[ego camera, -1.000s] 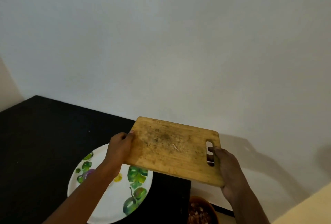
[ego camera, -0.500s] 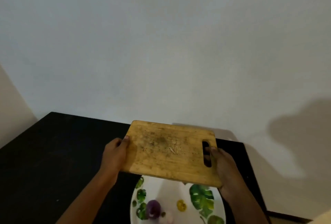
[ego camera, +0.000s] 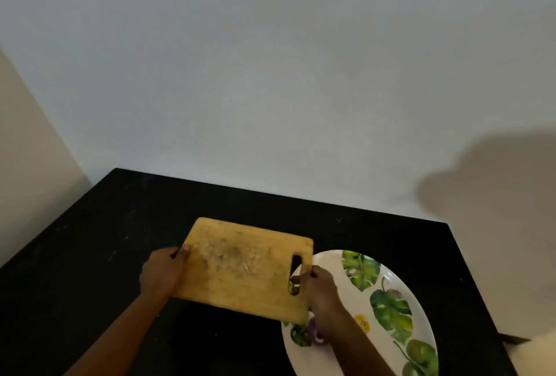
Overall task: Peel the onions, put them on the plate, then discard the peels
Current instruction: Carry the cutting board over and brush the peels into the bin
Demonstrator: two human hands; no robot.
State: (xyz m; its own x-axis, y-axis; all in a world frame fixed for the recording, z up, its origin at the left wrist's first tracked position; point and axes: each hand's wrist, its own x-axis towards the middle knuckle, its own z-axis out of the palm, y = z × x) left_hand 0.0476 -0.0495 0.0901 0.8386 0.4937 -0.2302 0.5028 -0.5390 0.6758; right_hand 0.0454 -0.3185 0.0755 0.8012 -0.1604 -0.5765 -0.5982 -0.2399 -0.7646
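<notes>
Wooden cutting board: I am gripping its left edge with my left hand, its handle slot with my right hand; best keeping it level, clear of the plate holding the onion.

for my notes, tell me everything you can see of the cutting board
The cutting board is a rectangular wooden-looking slab with rounded corners, a slot handle at its right end and a dark, scuffed centre. The left hand grips its left edge, the right hand its handle end, over the table and plate.
</notes>
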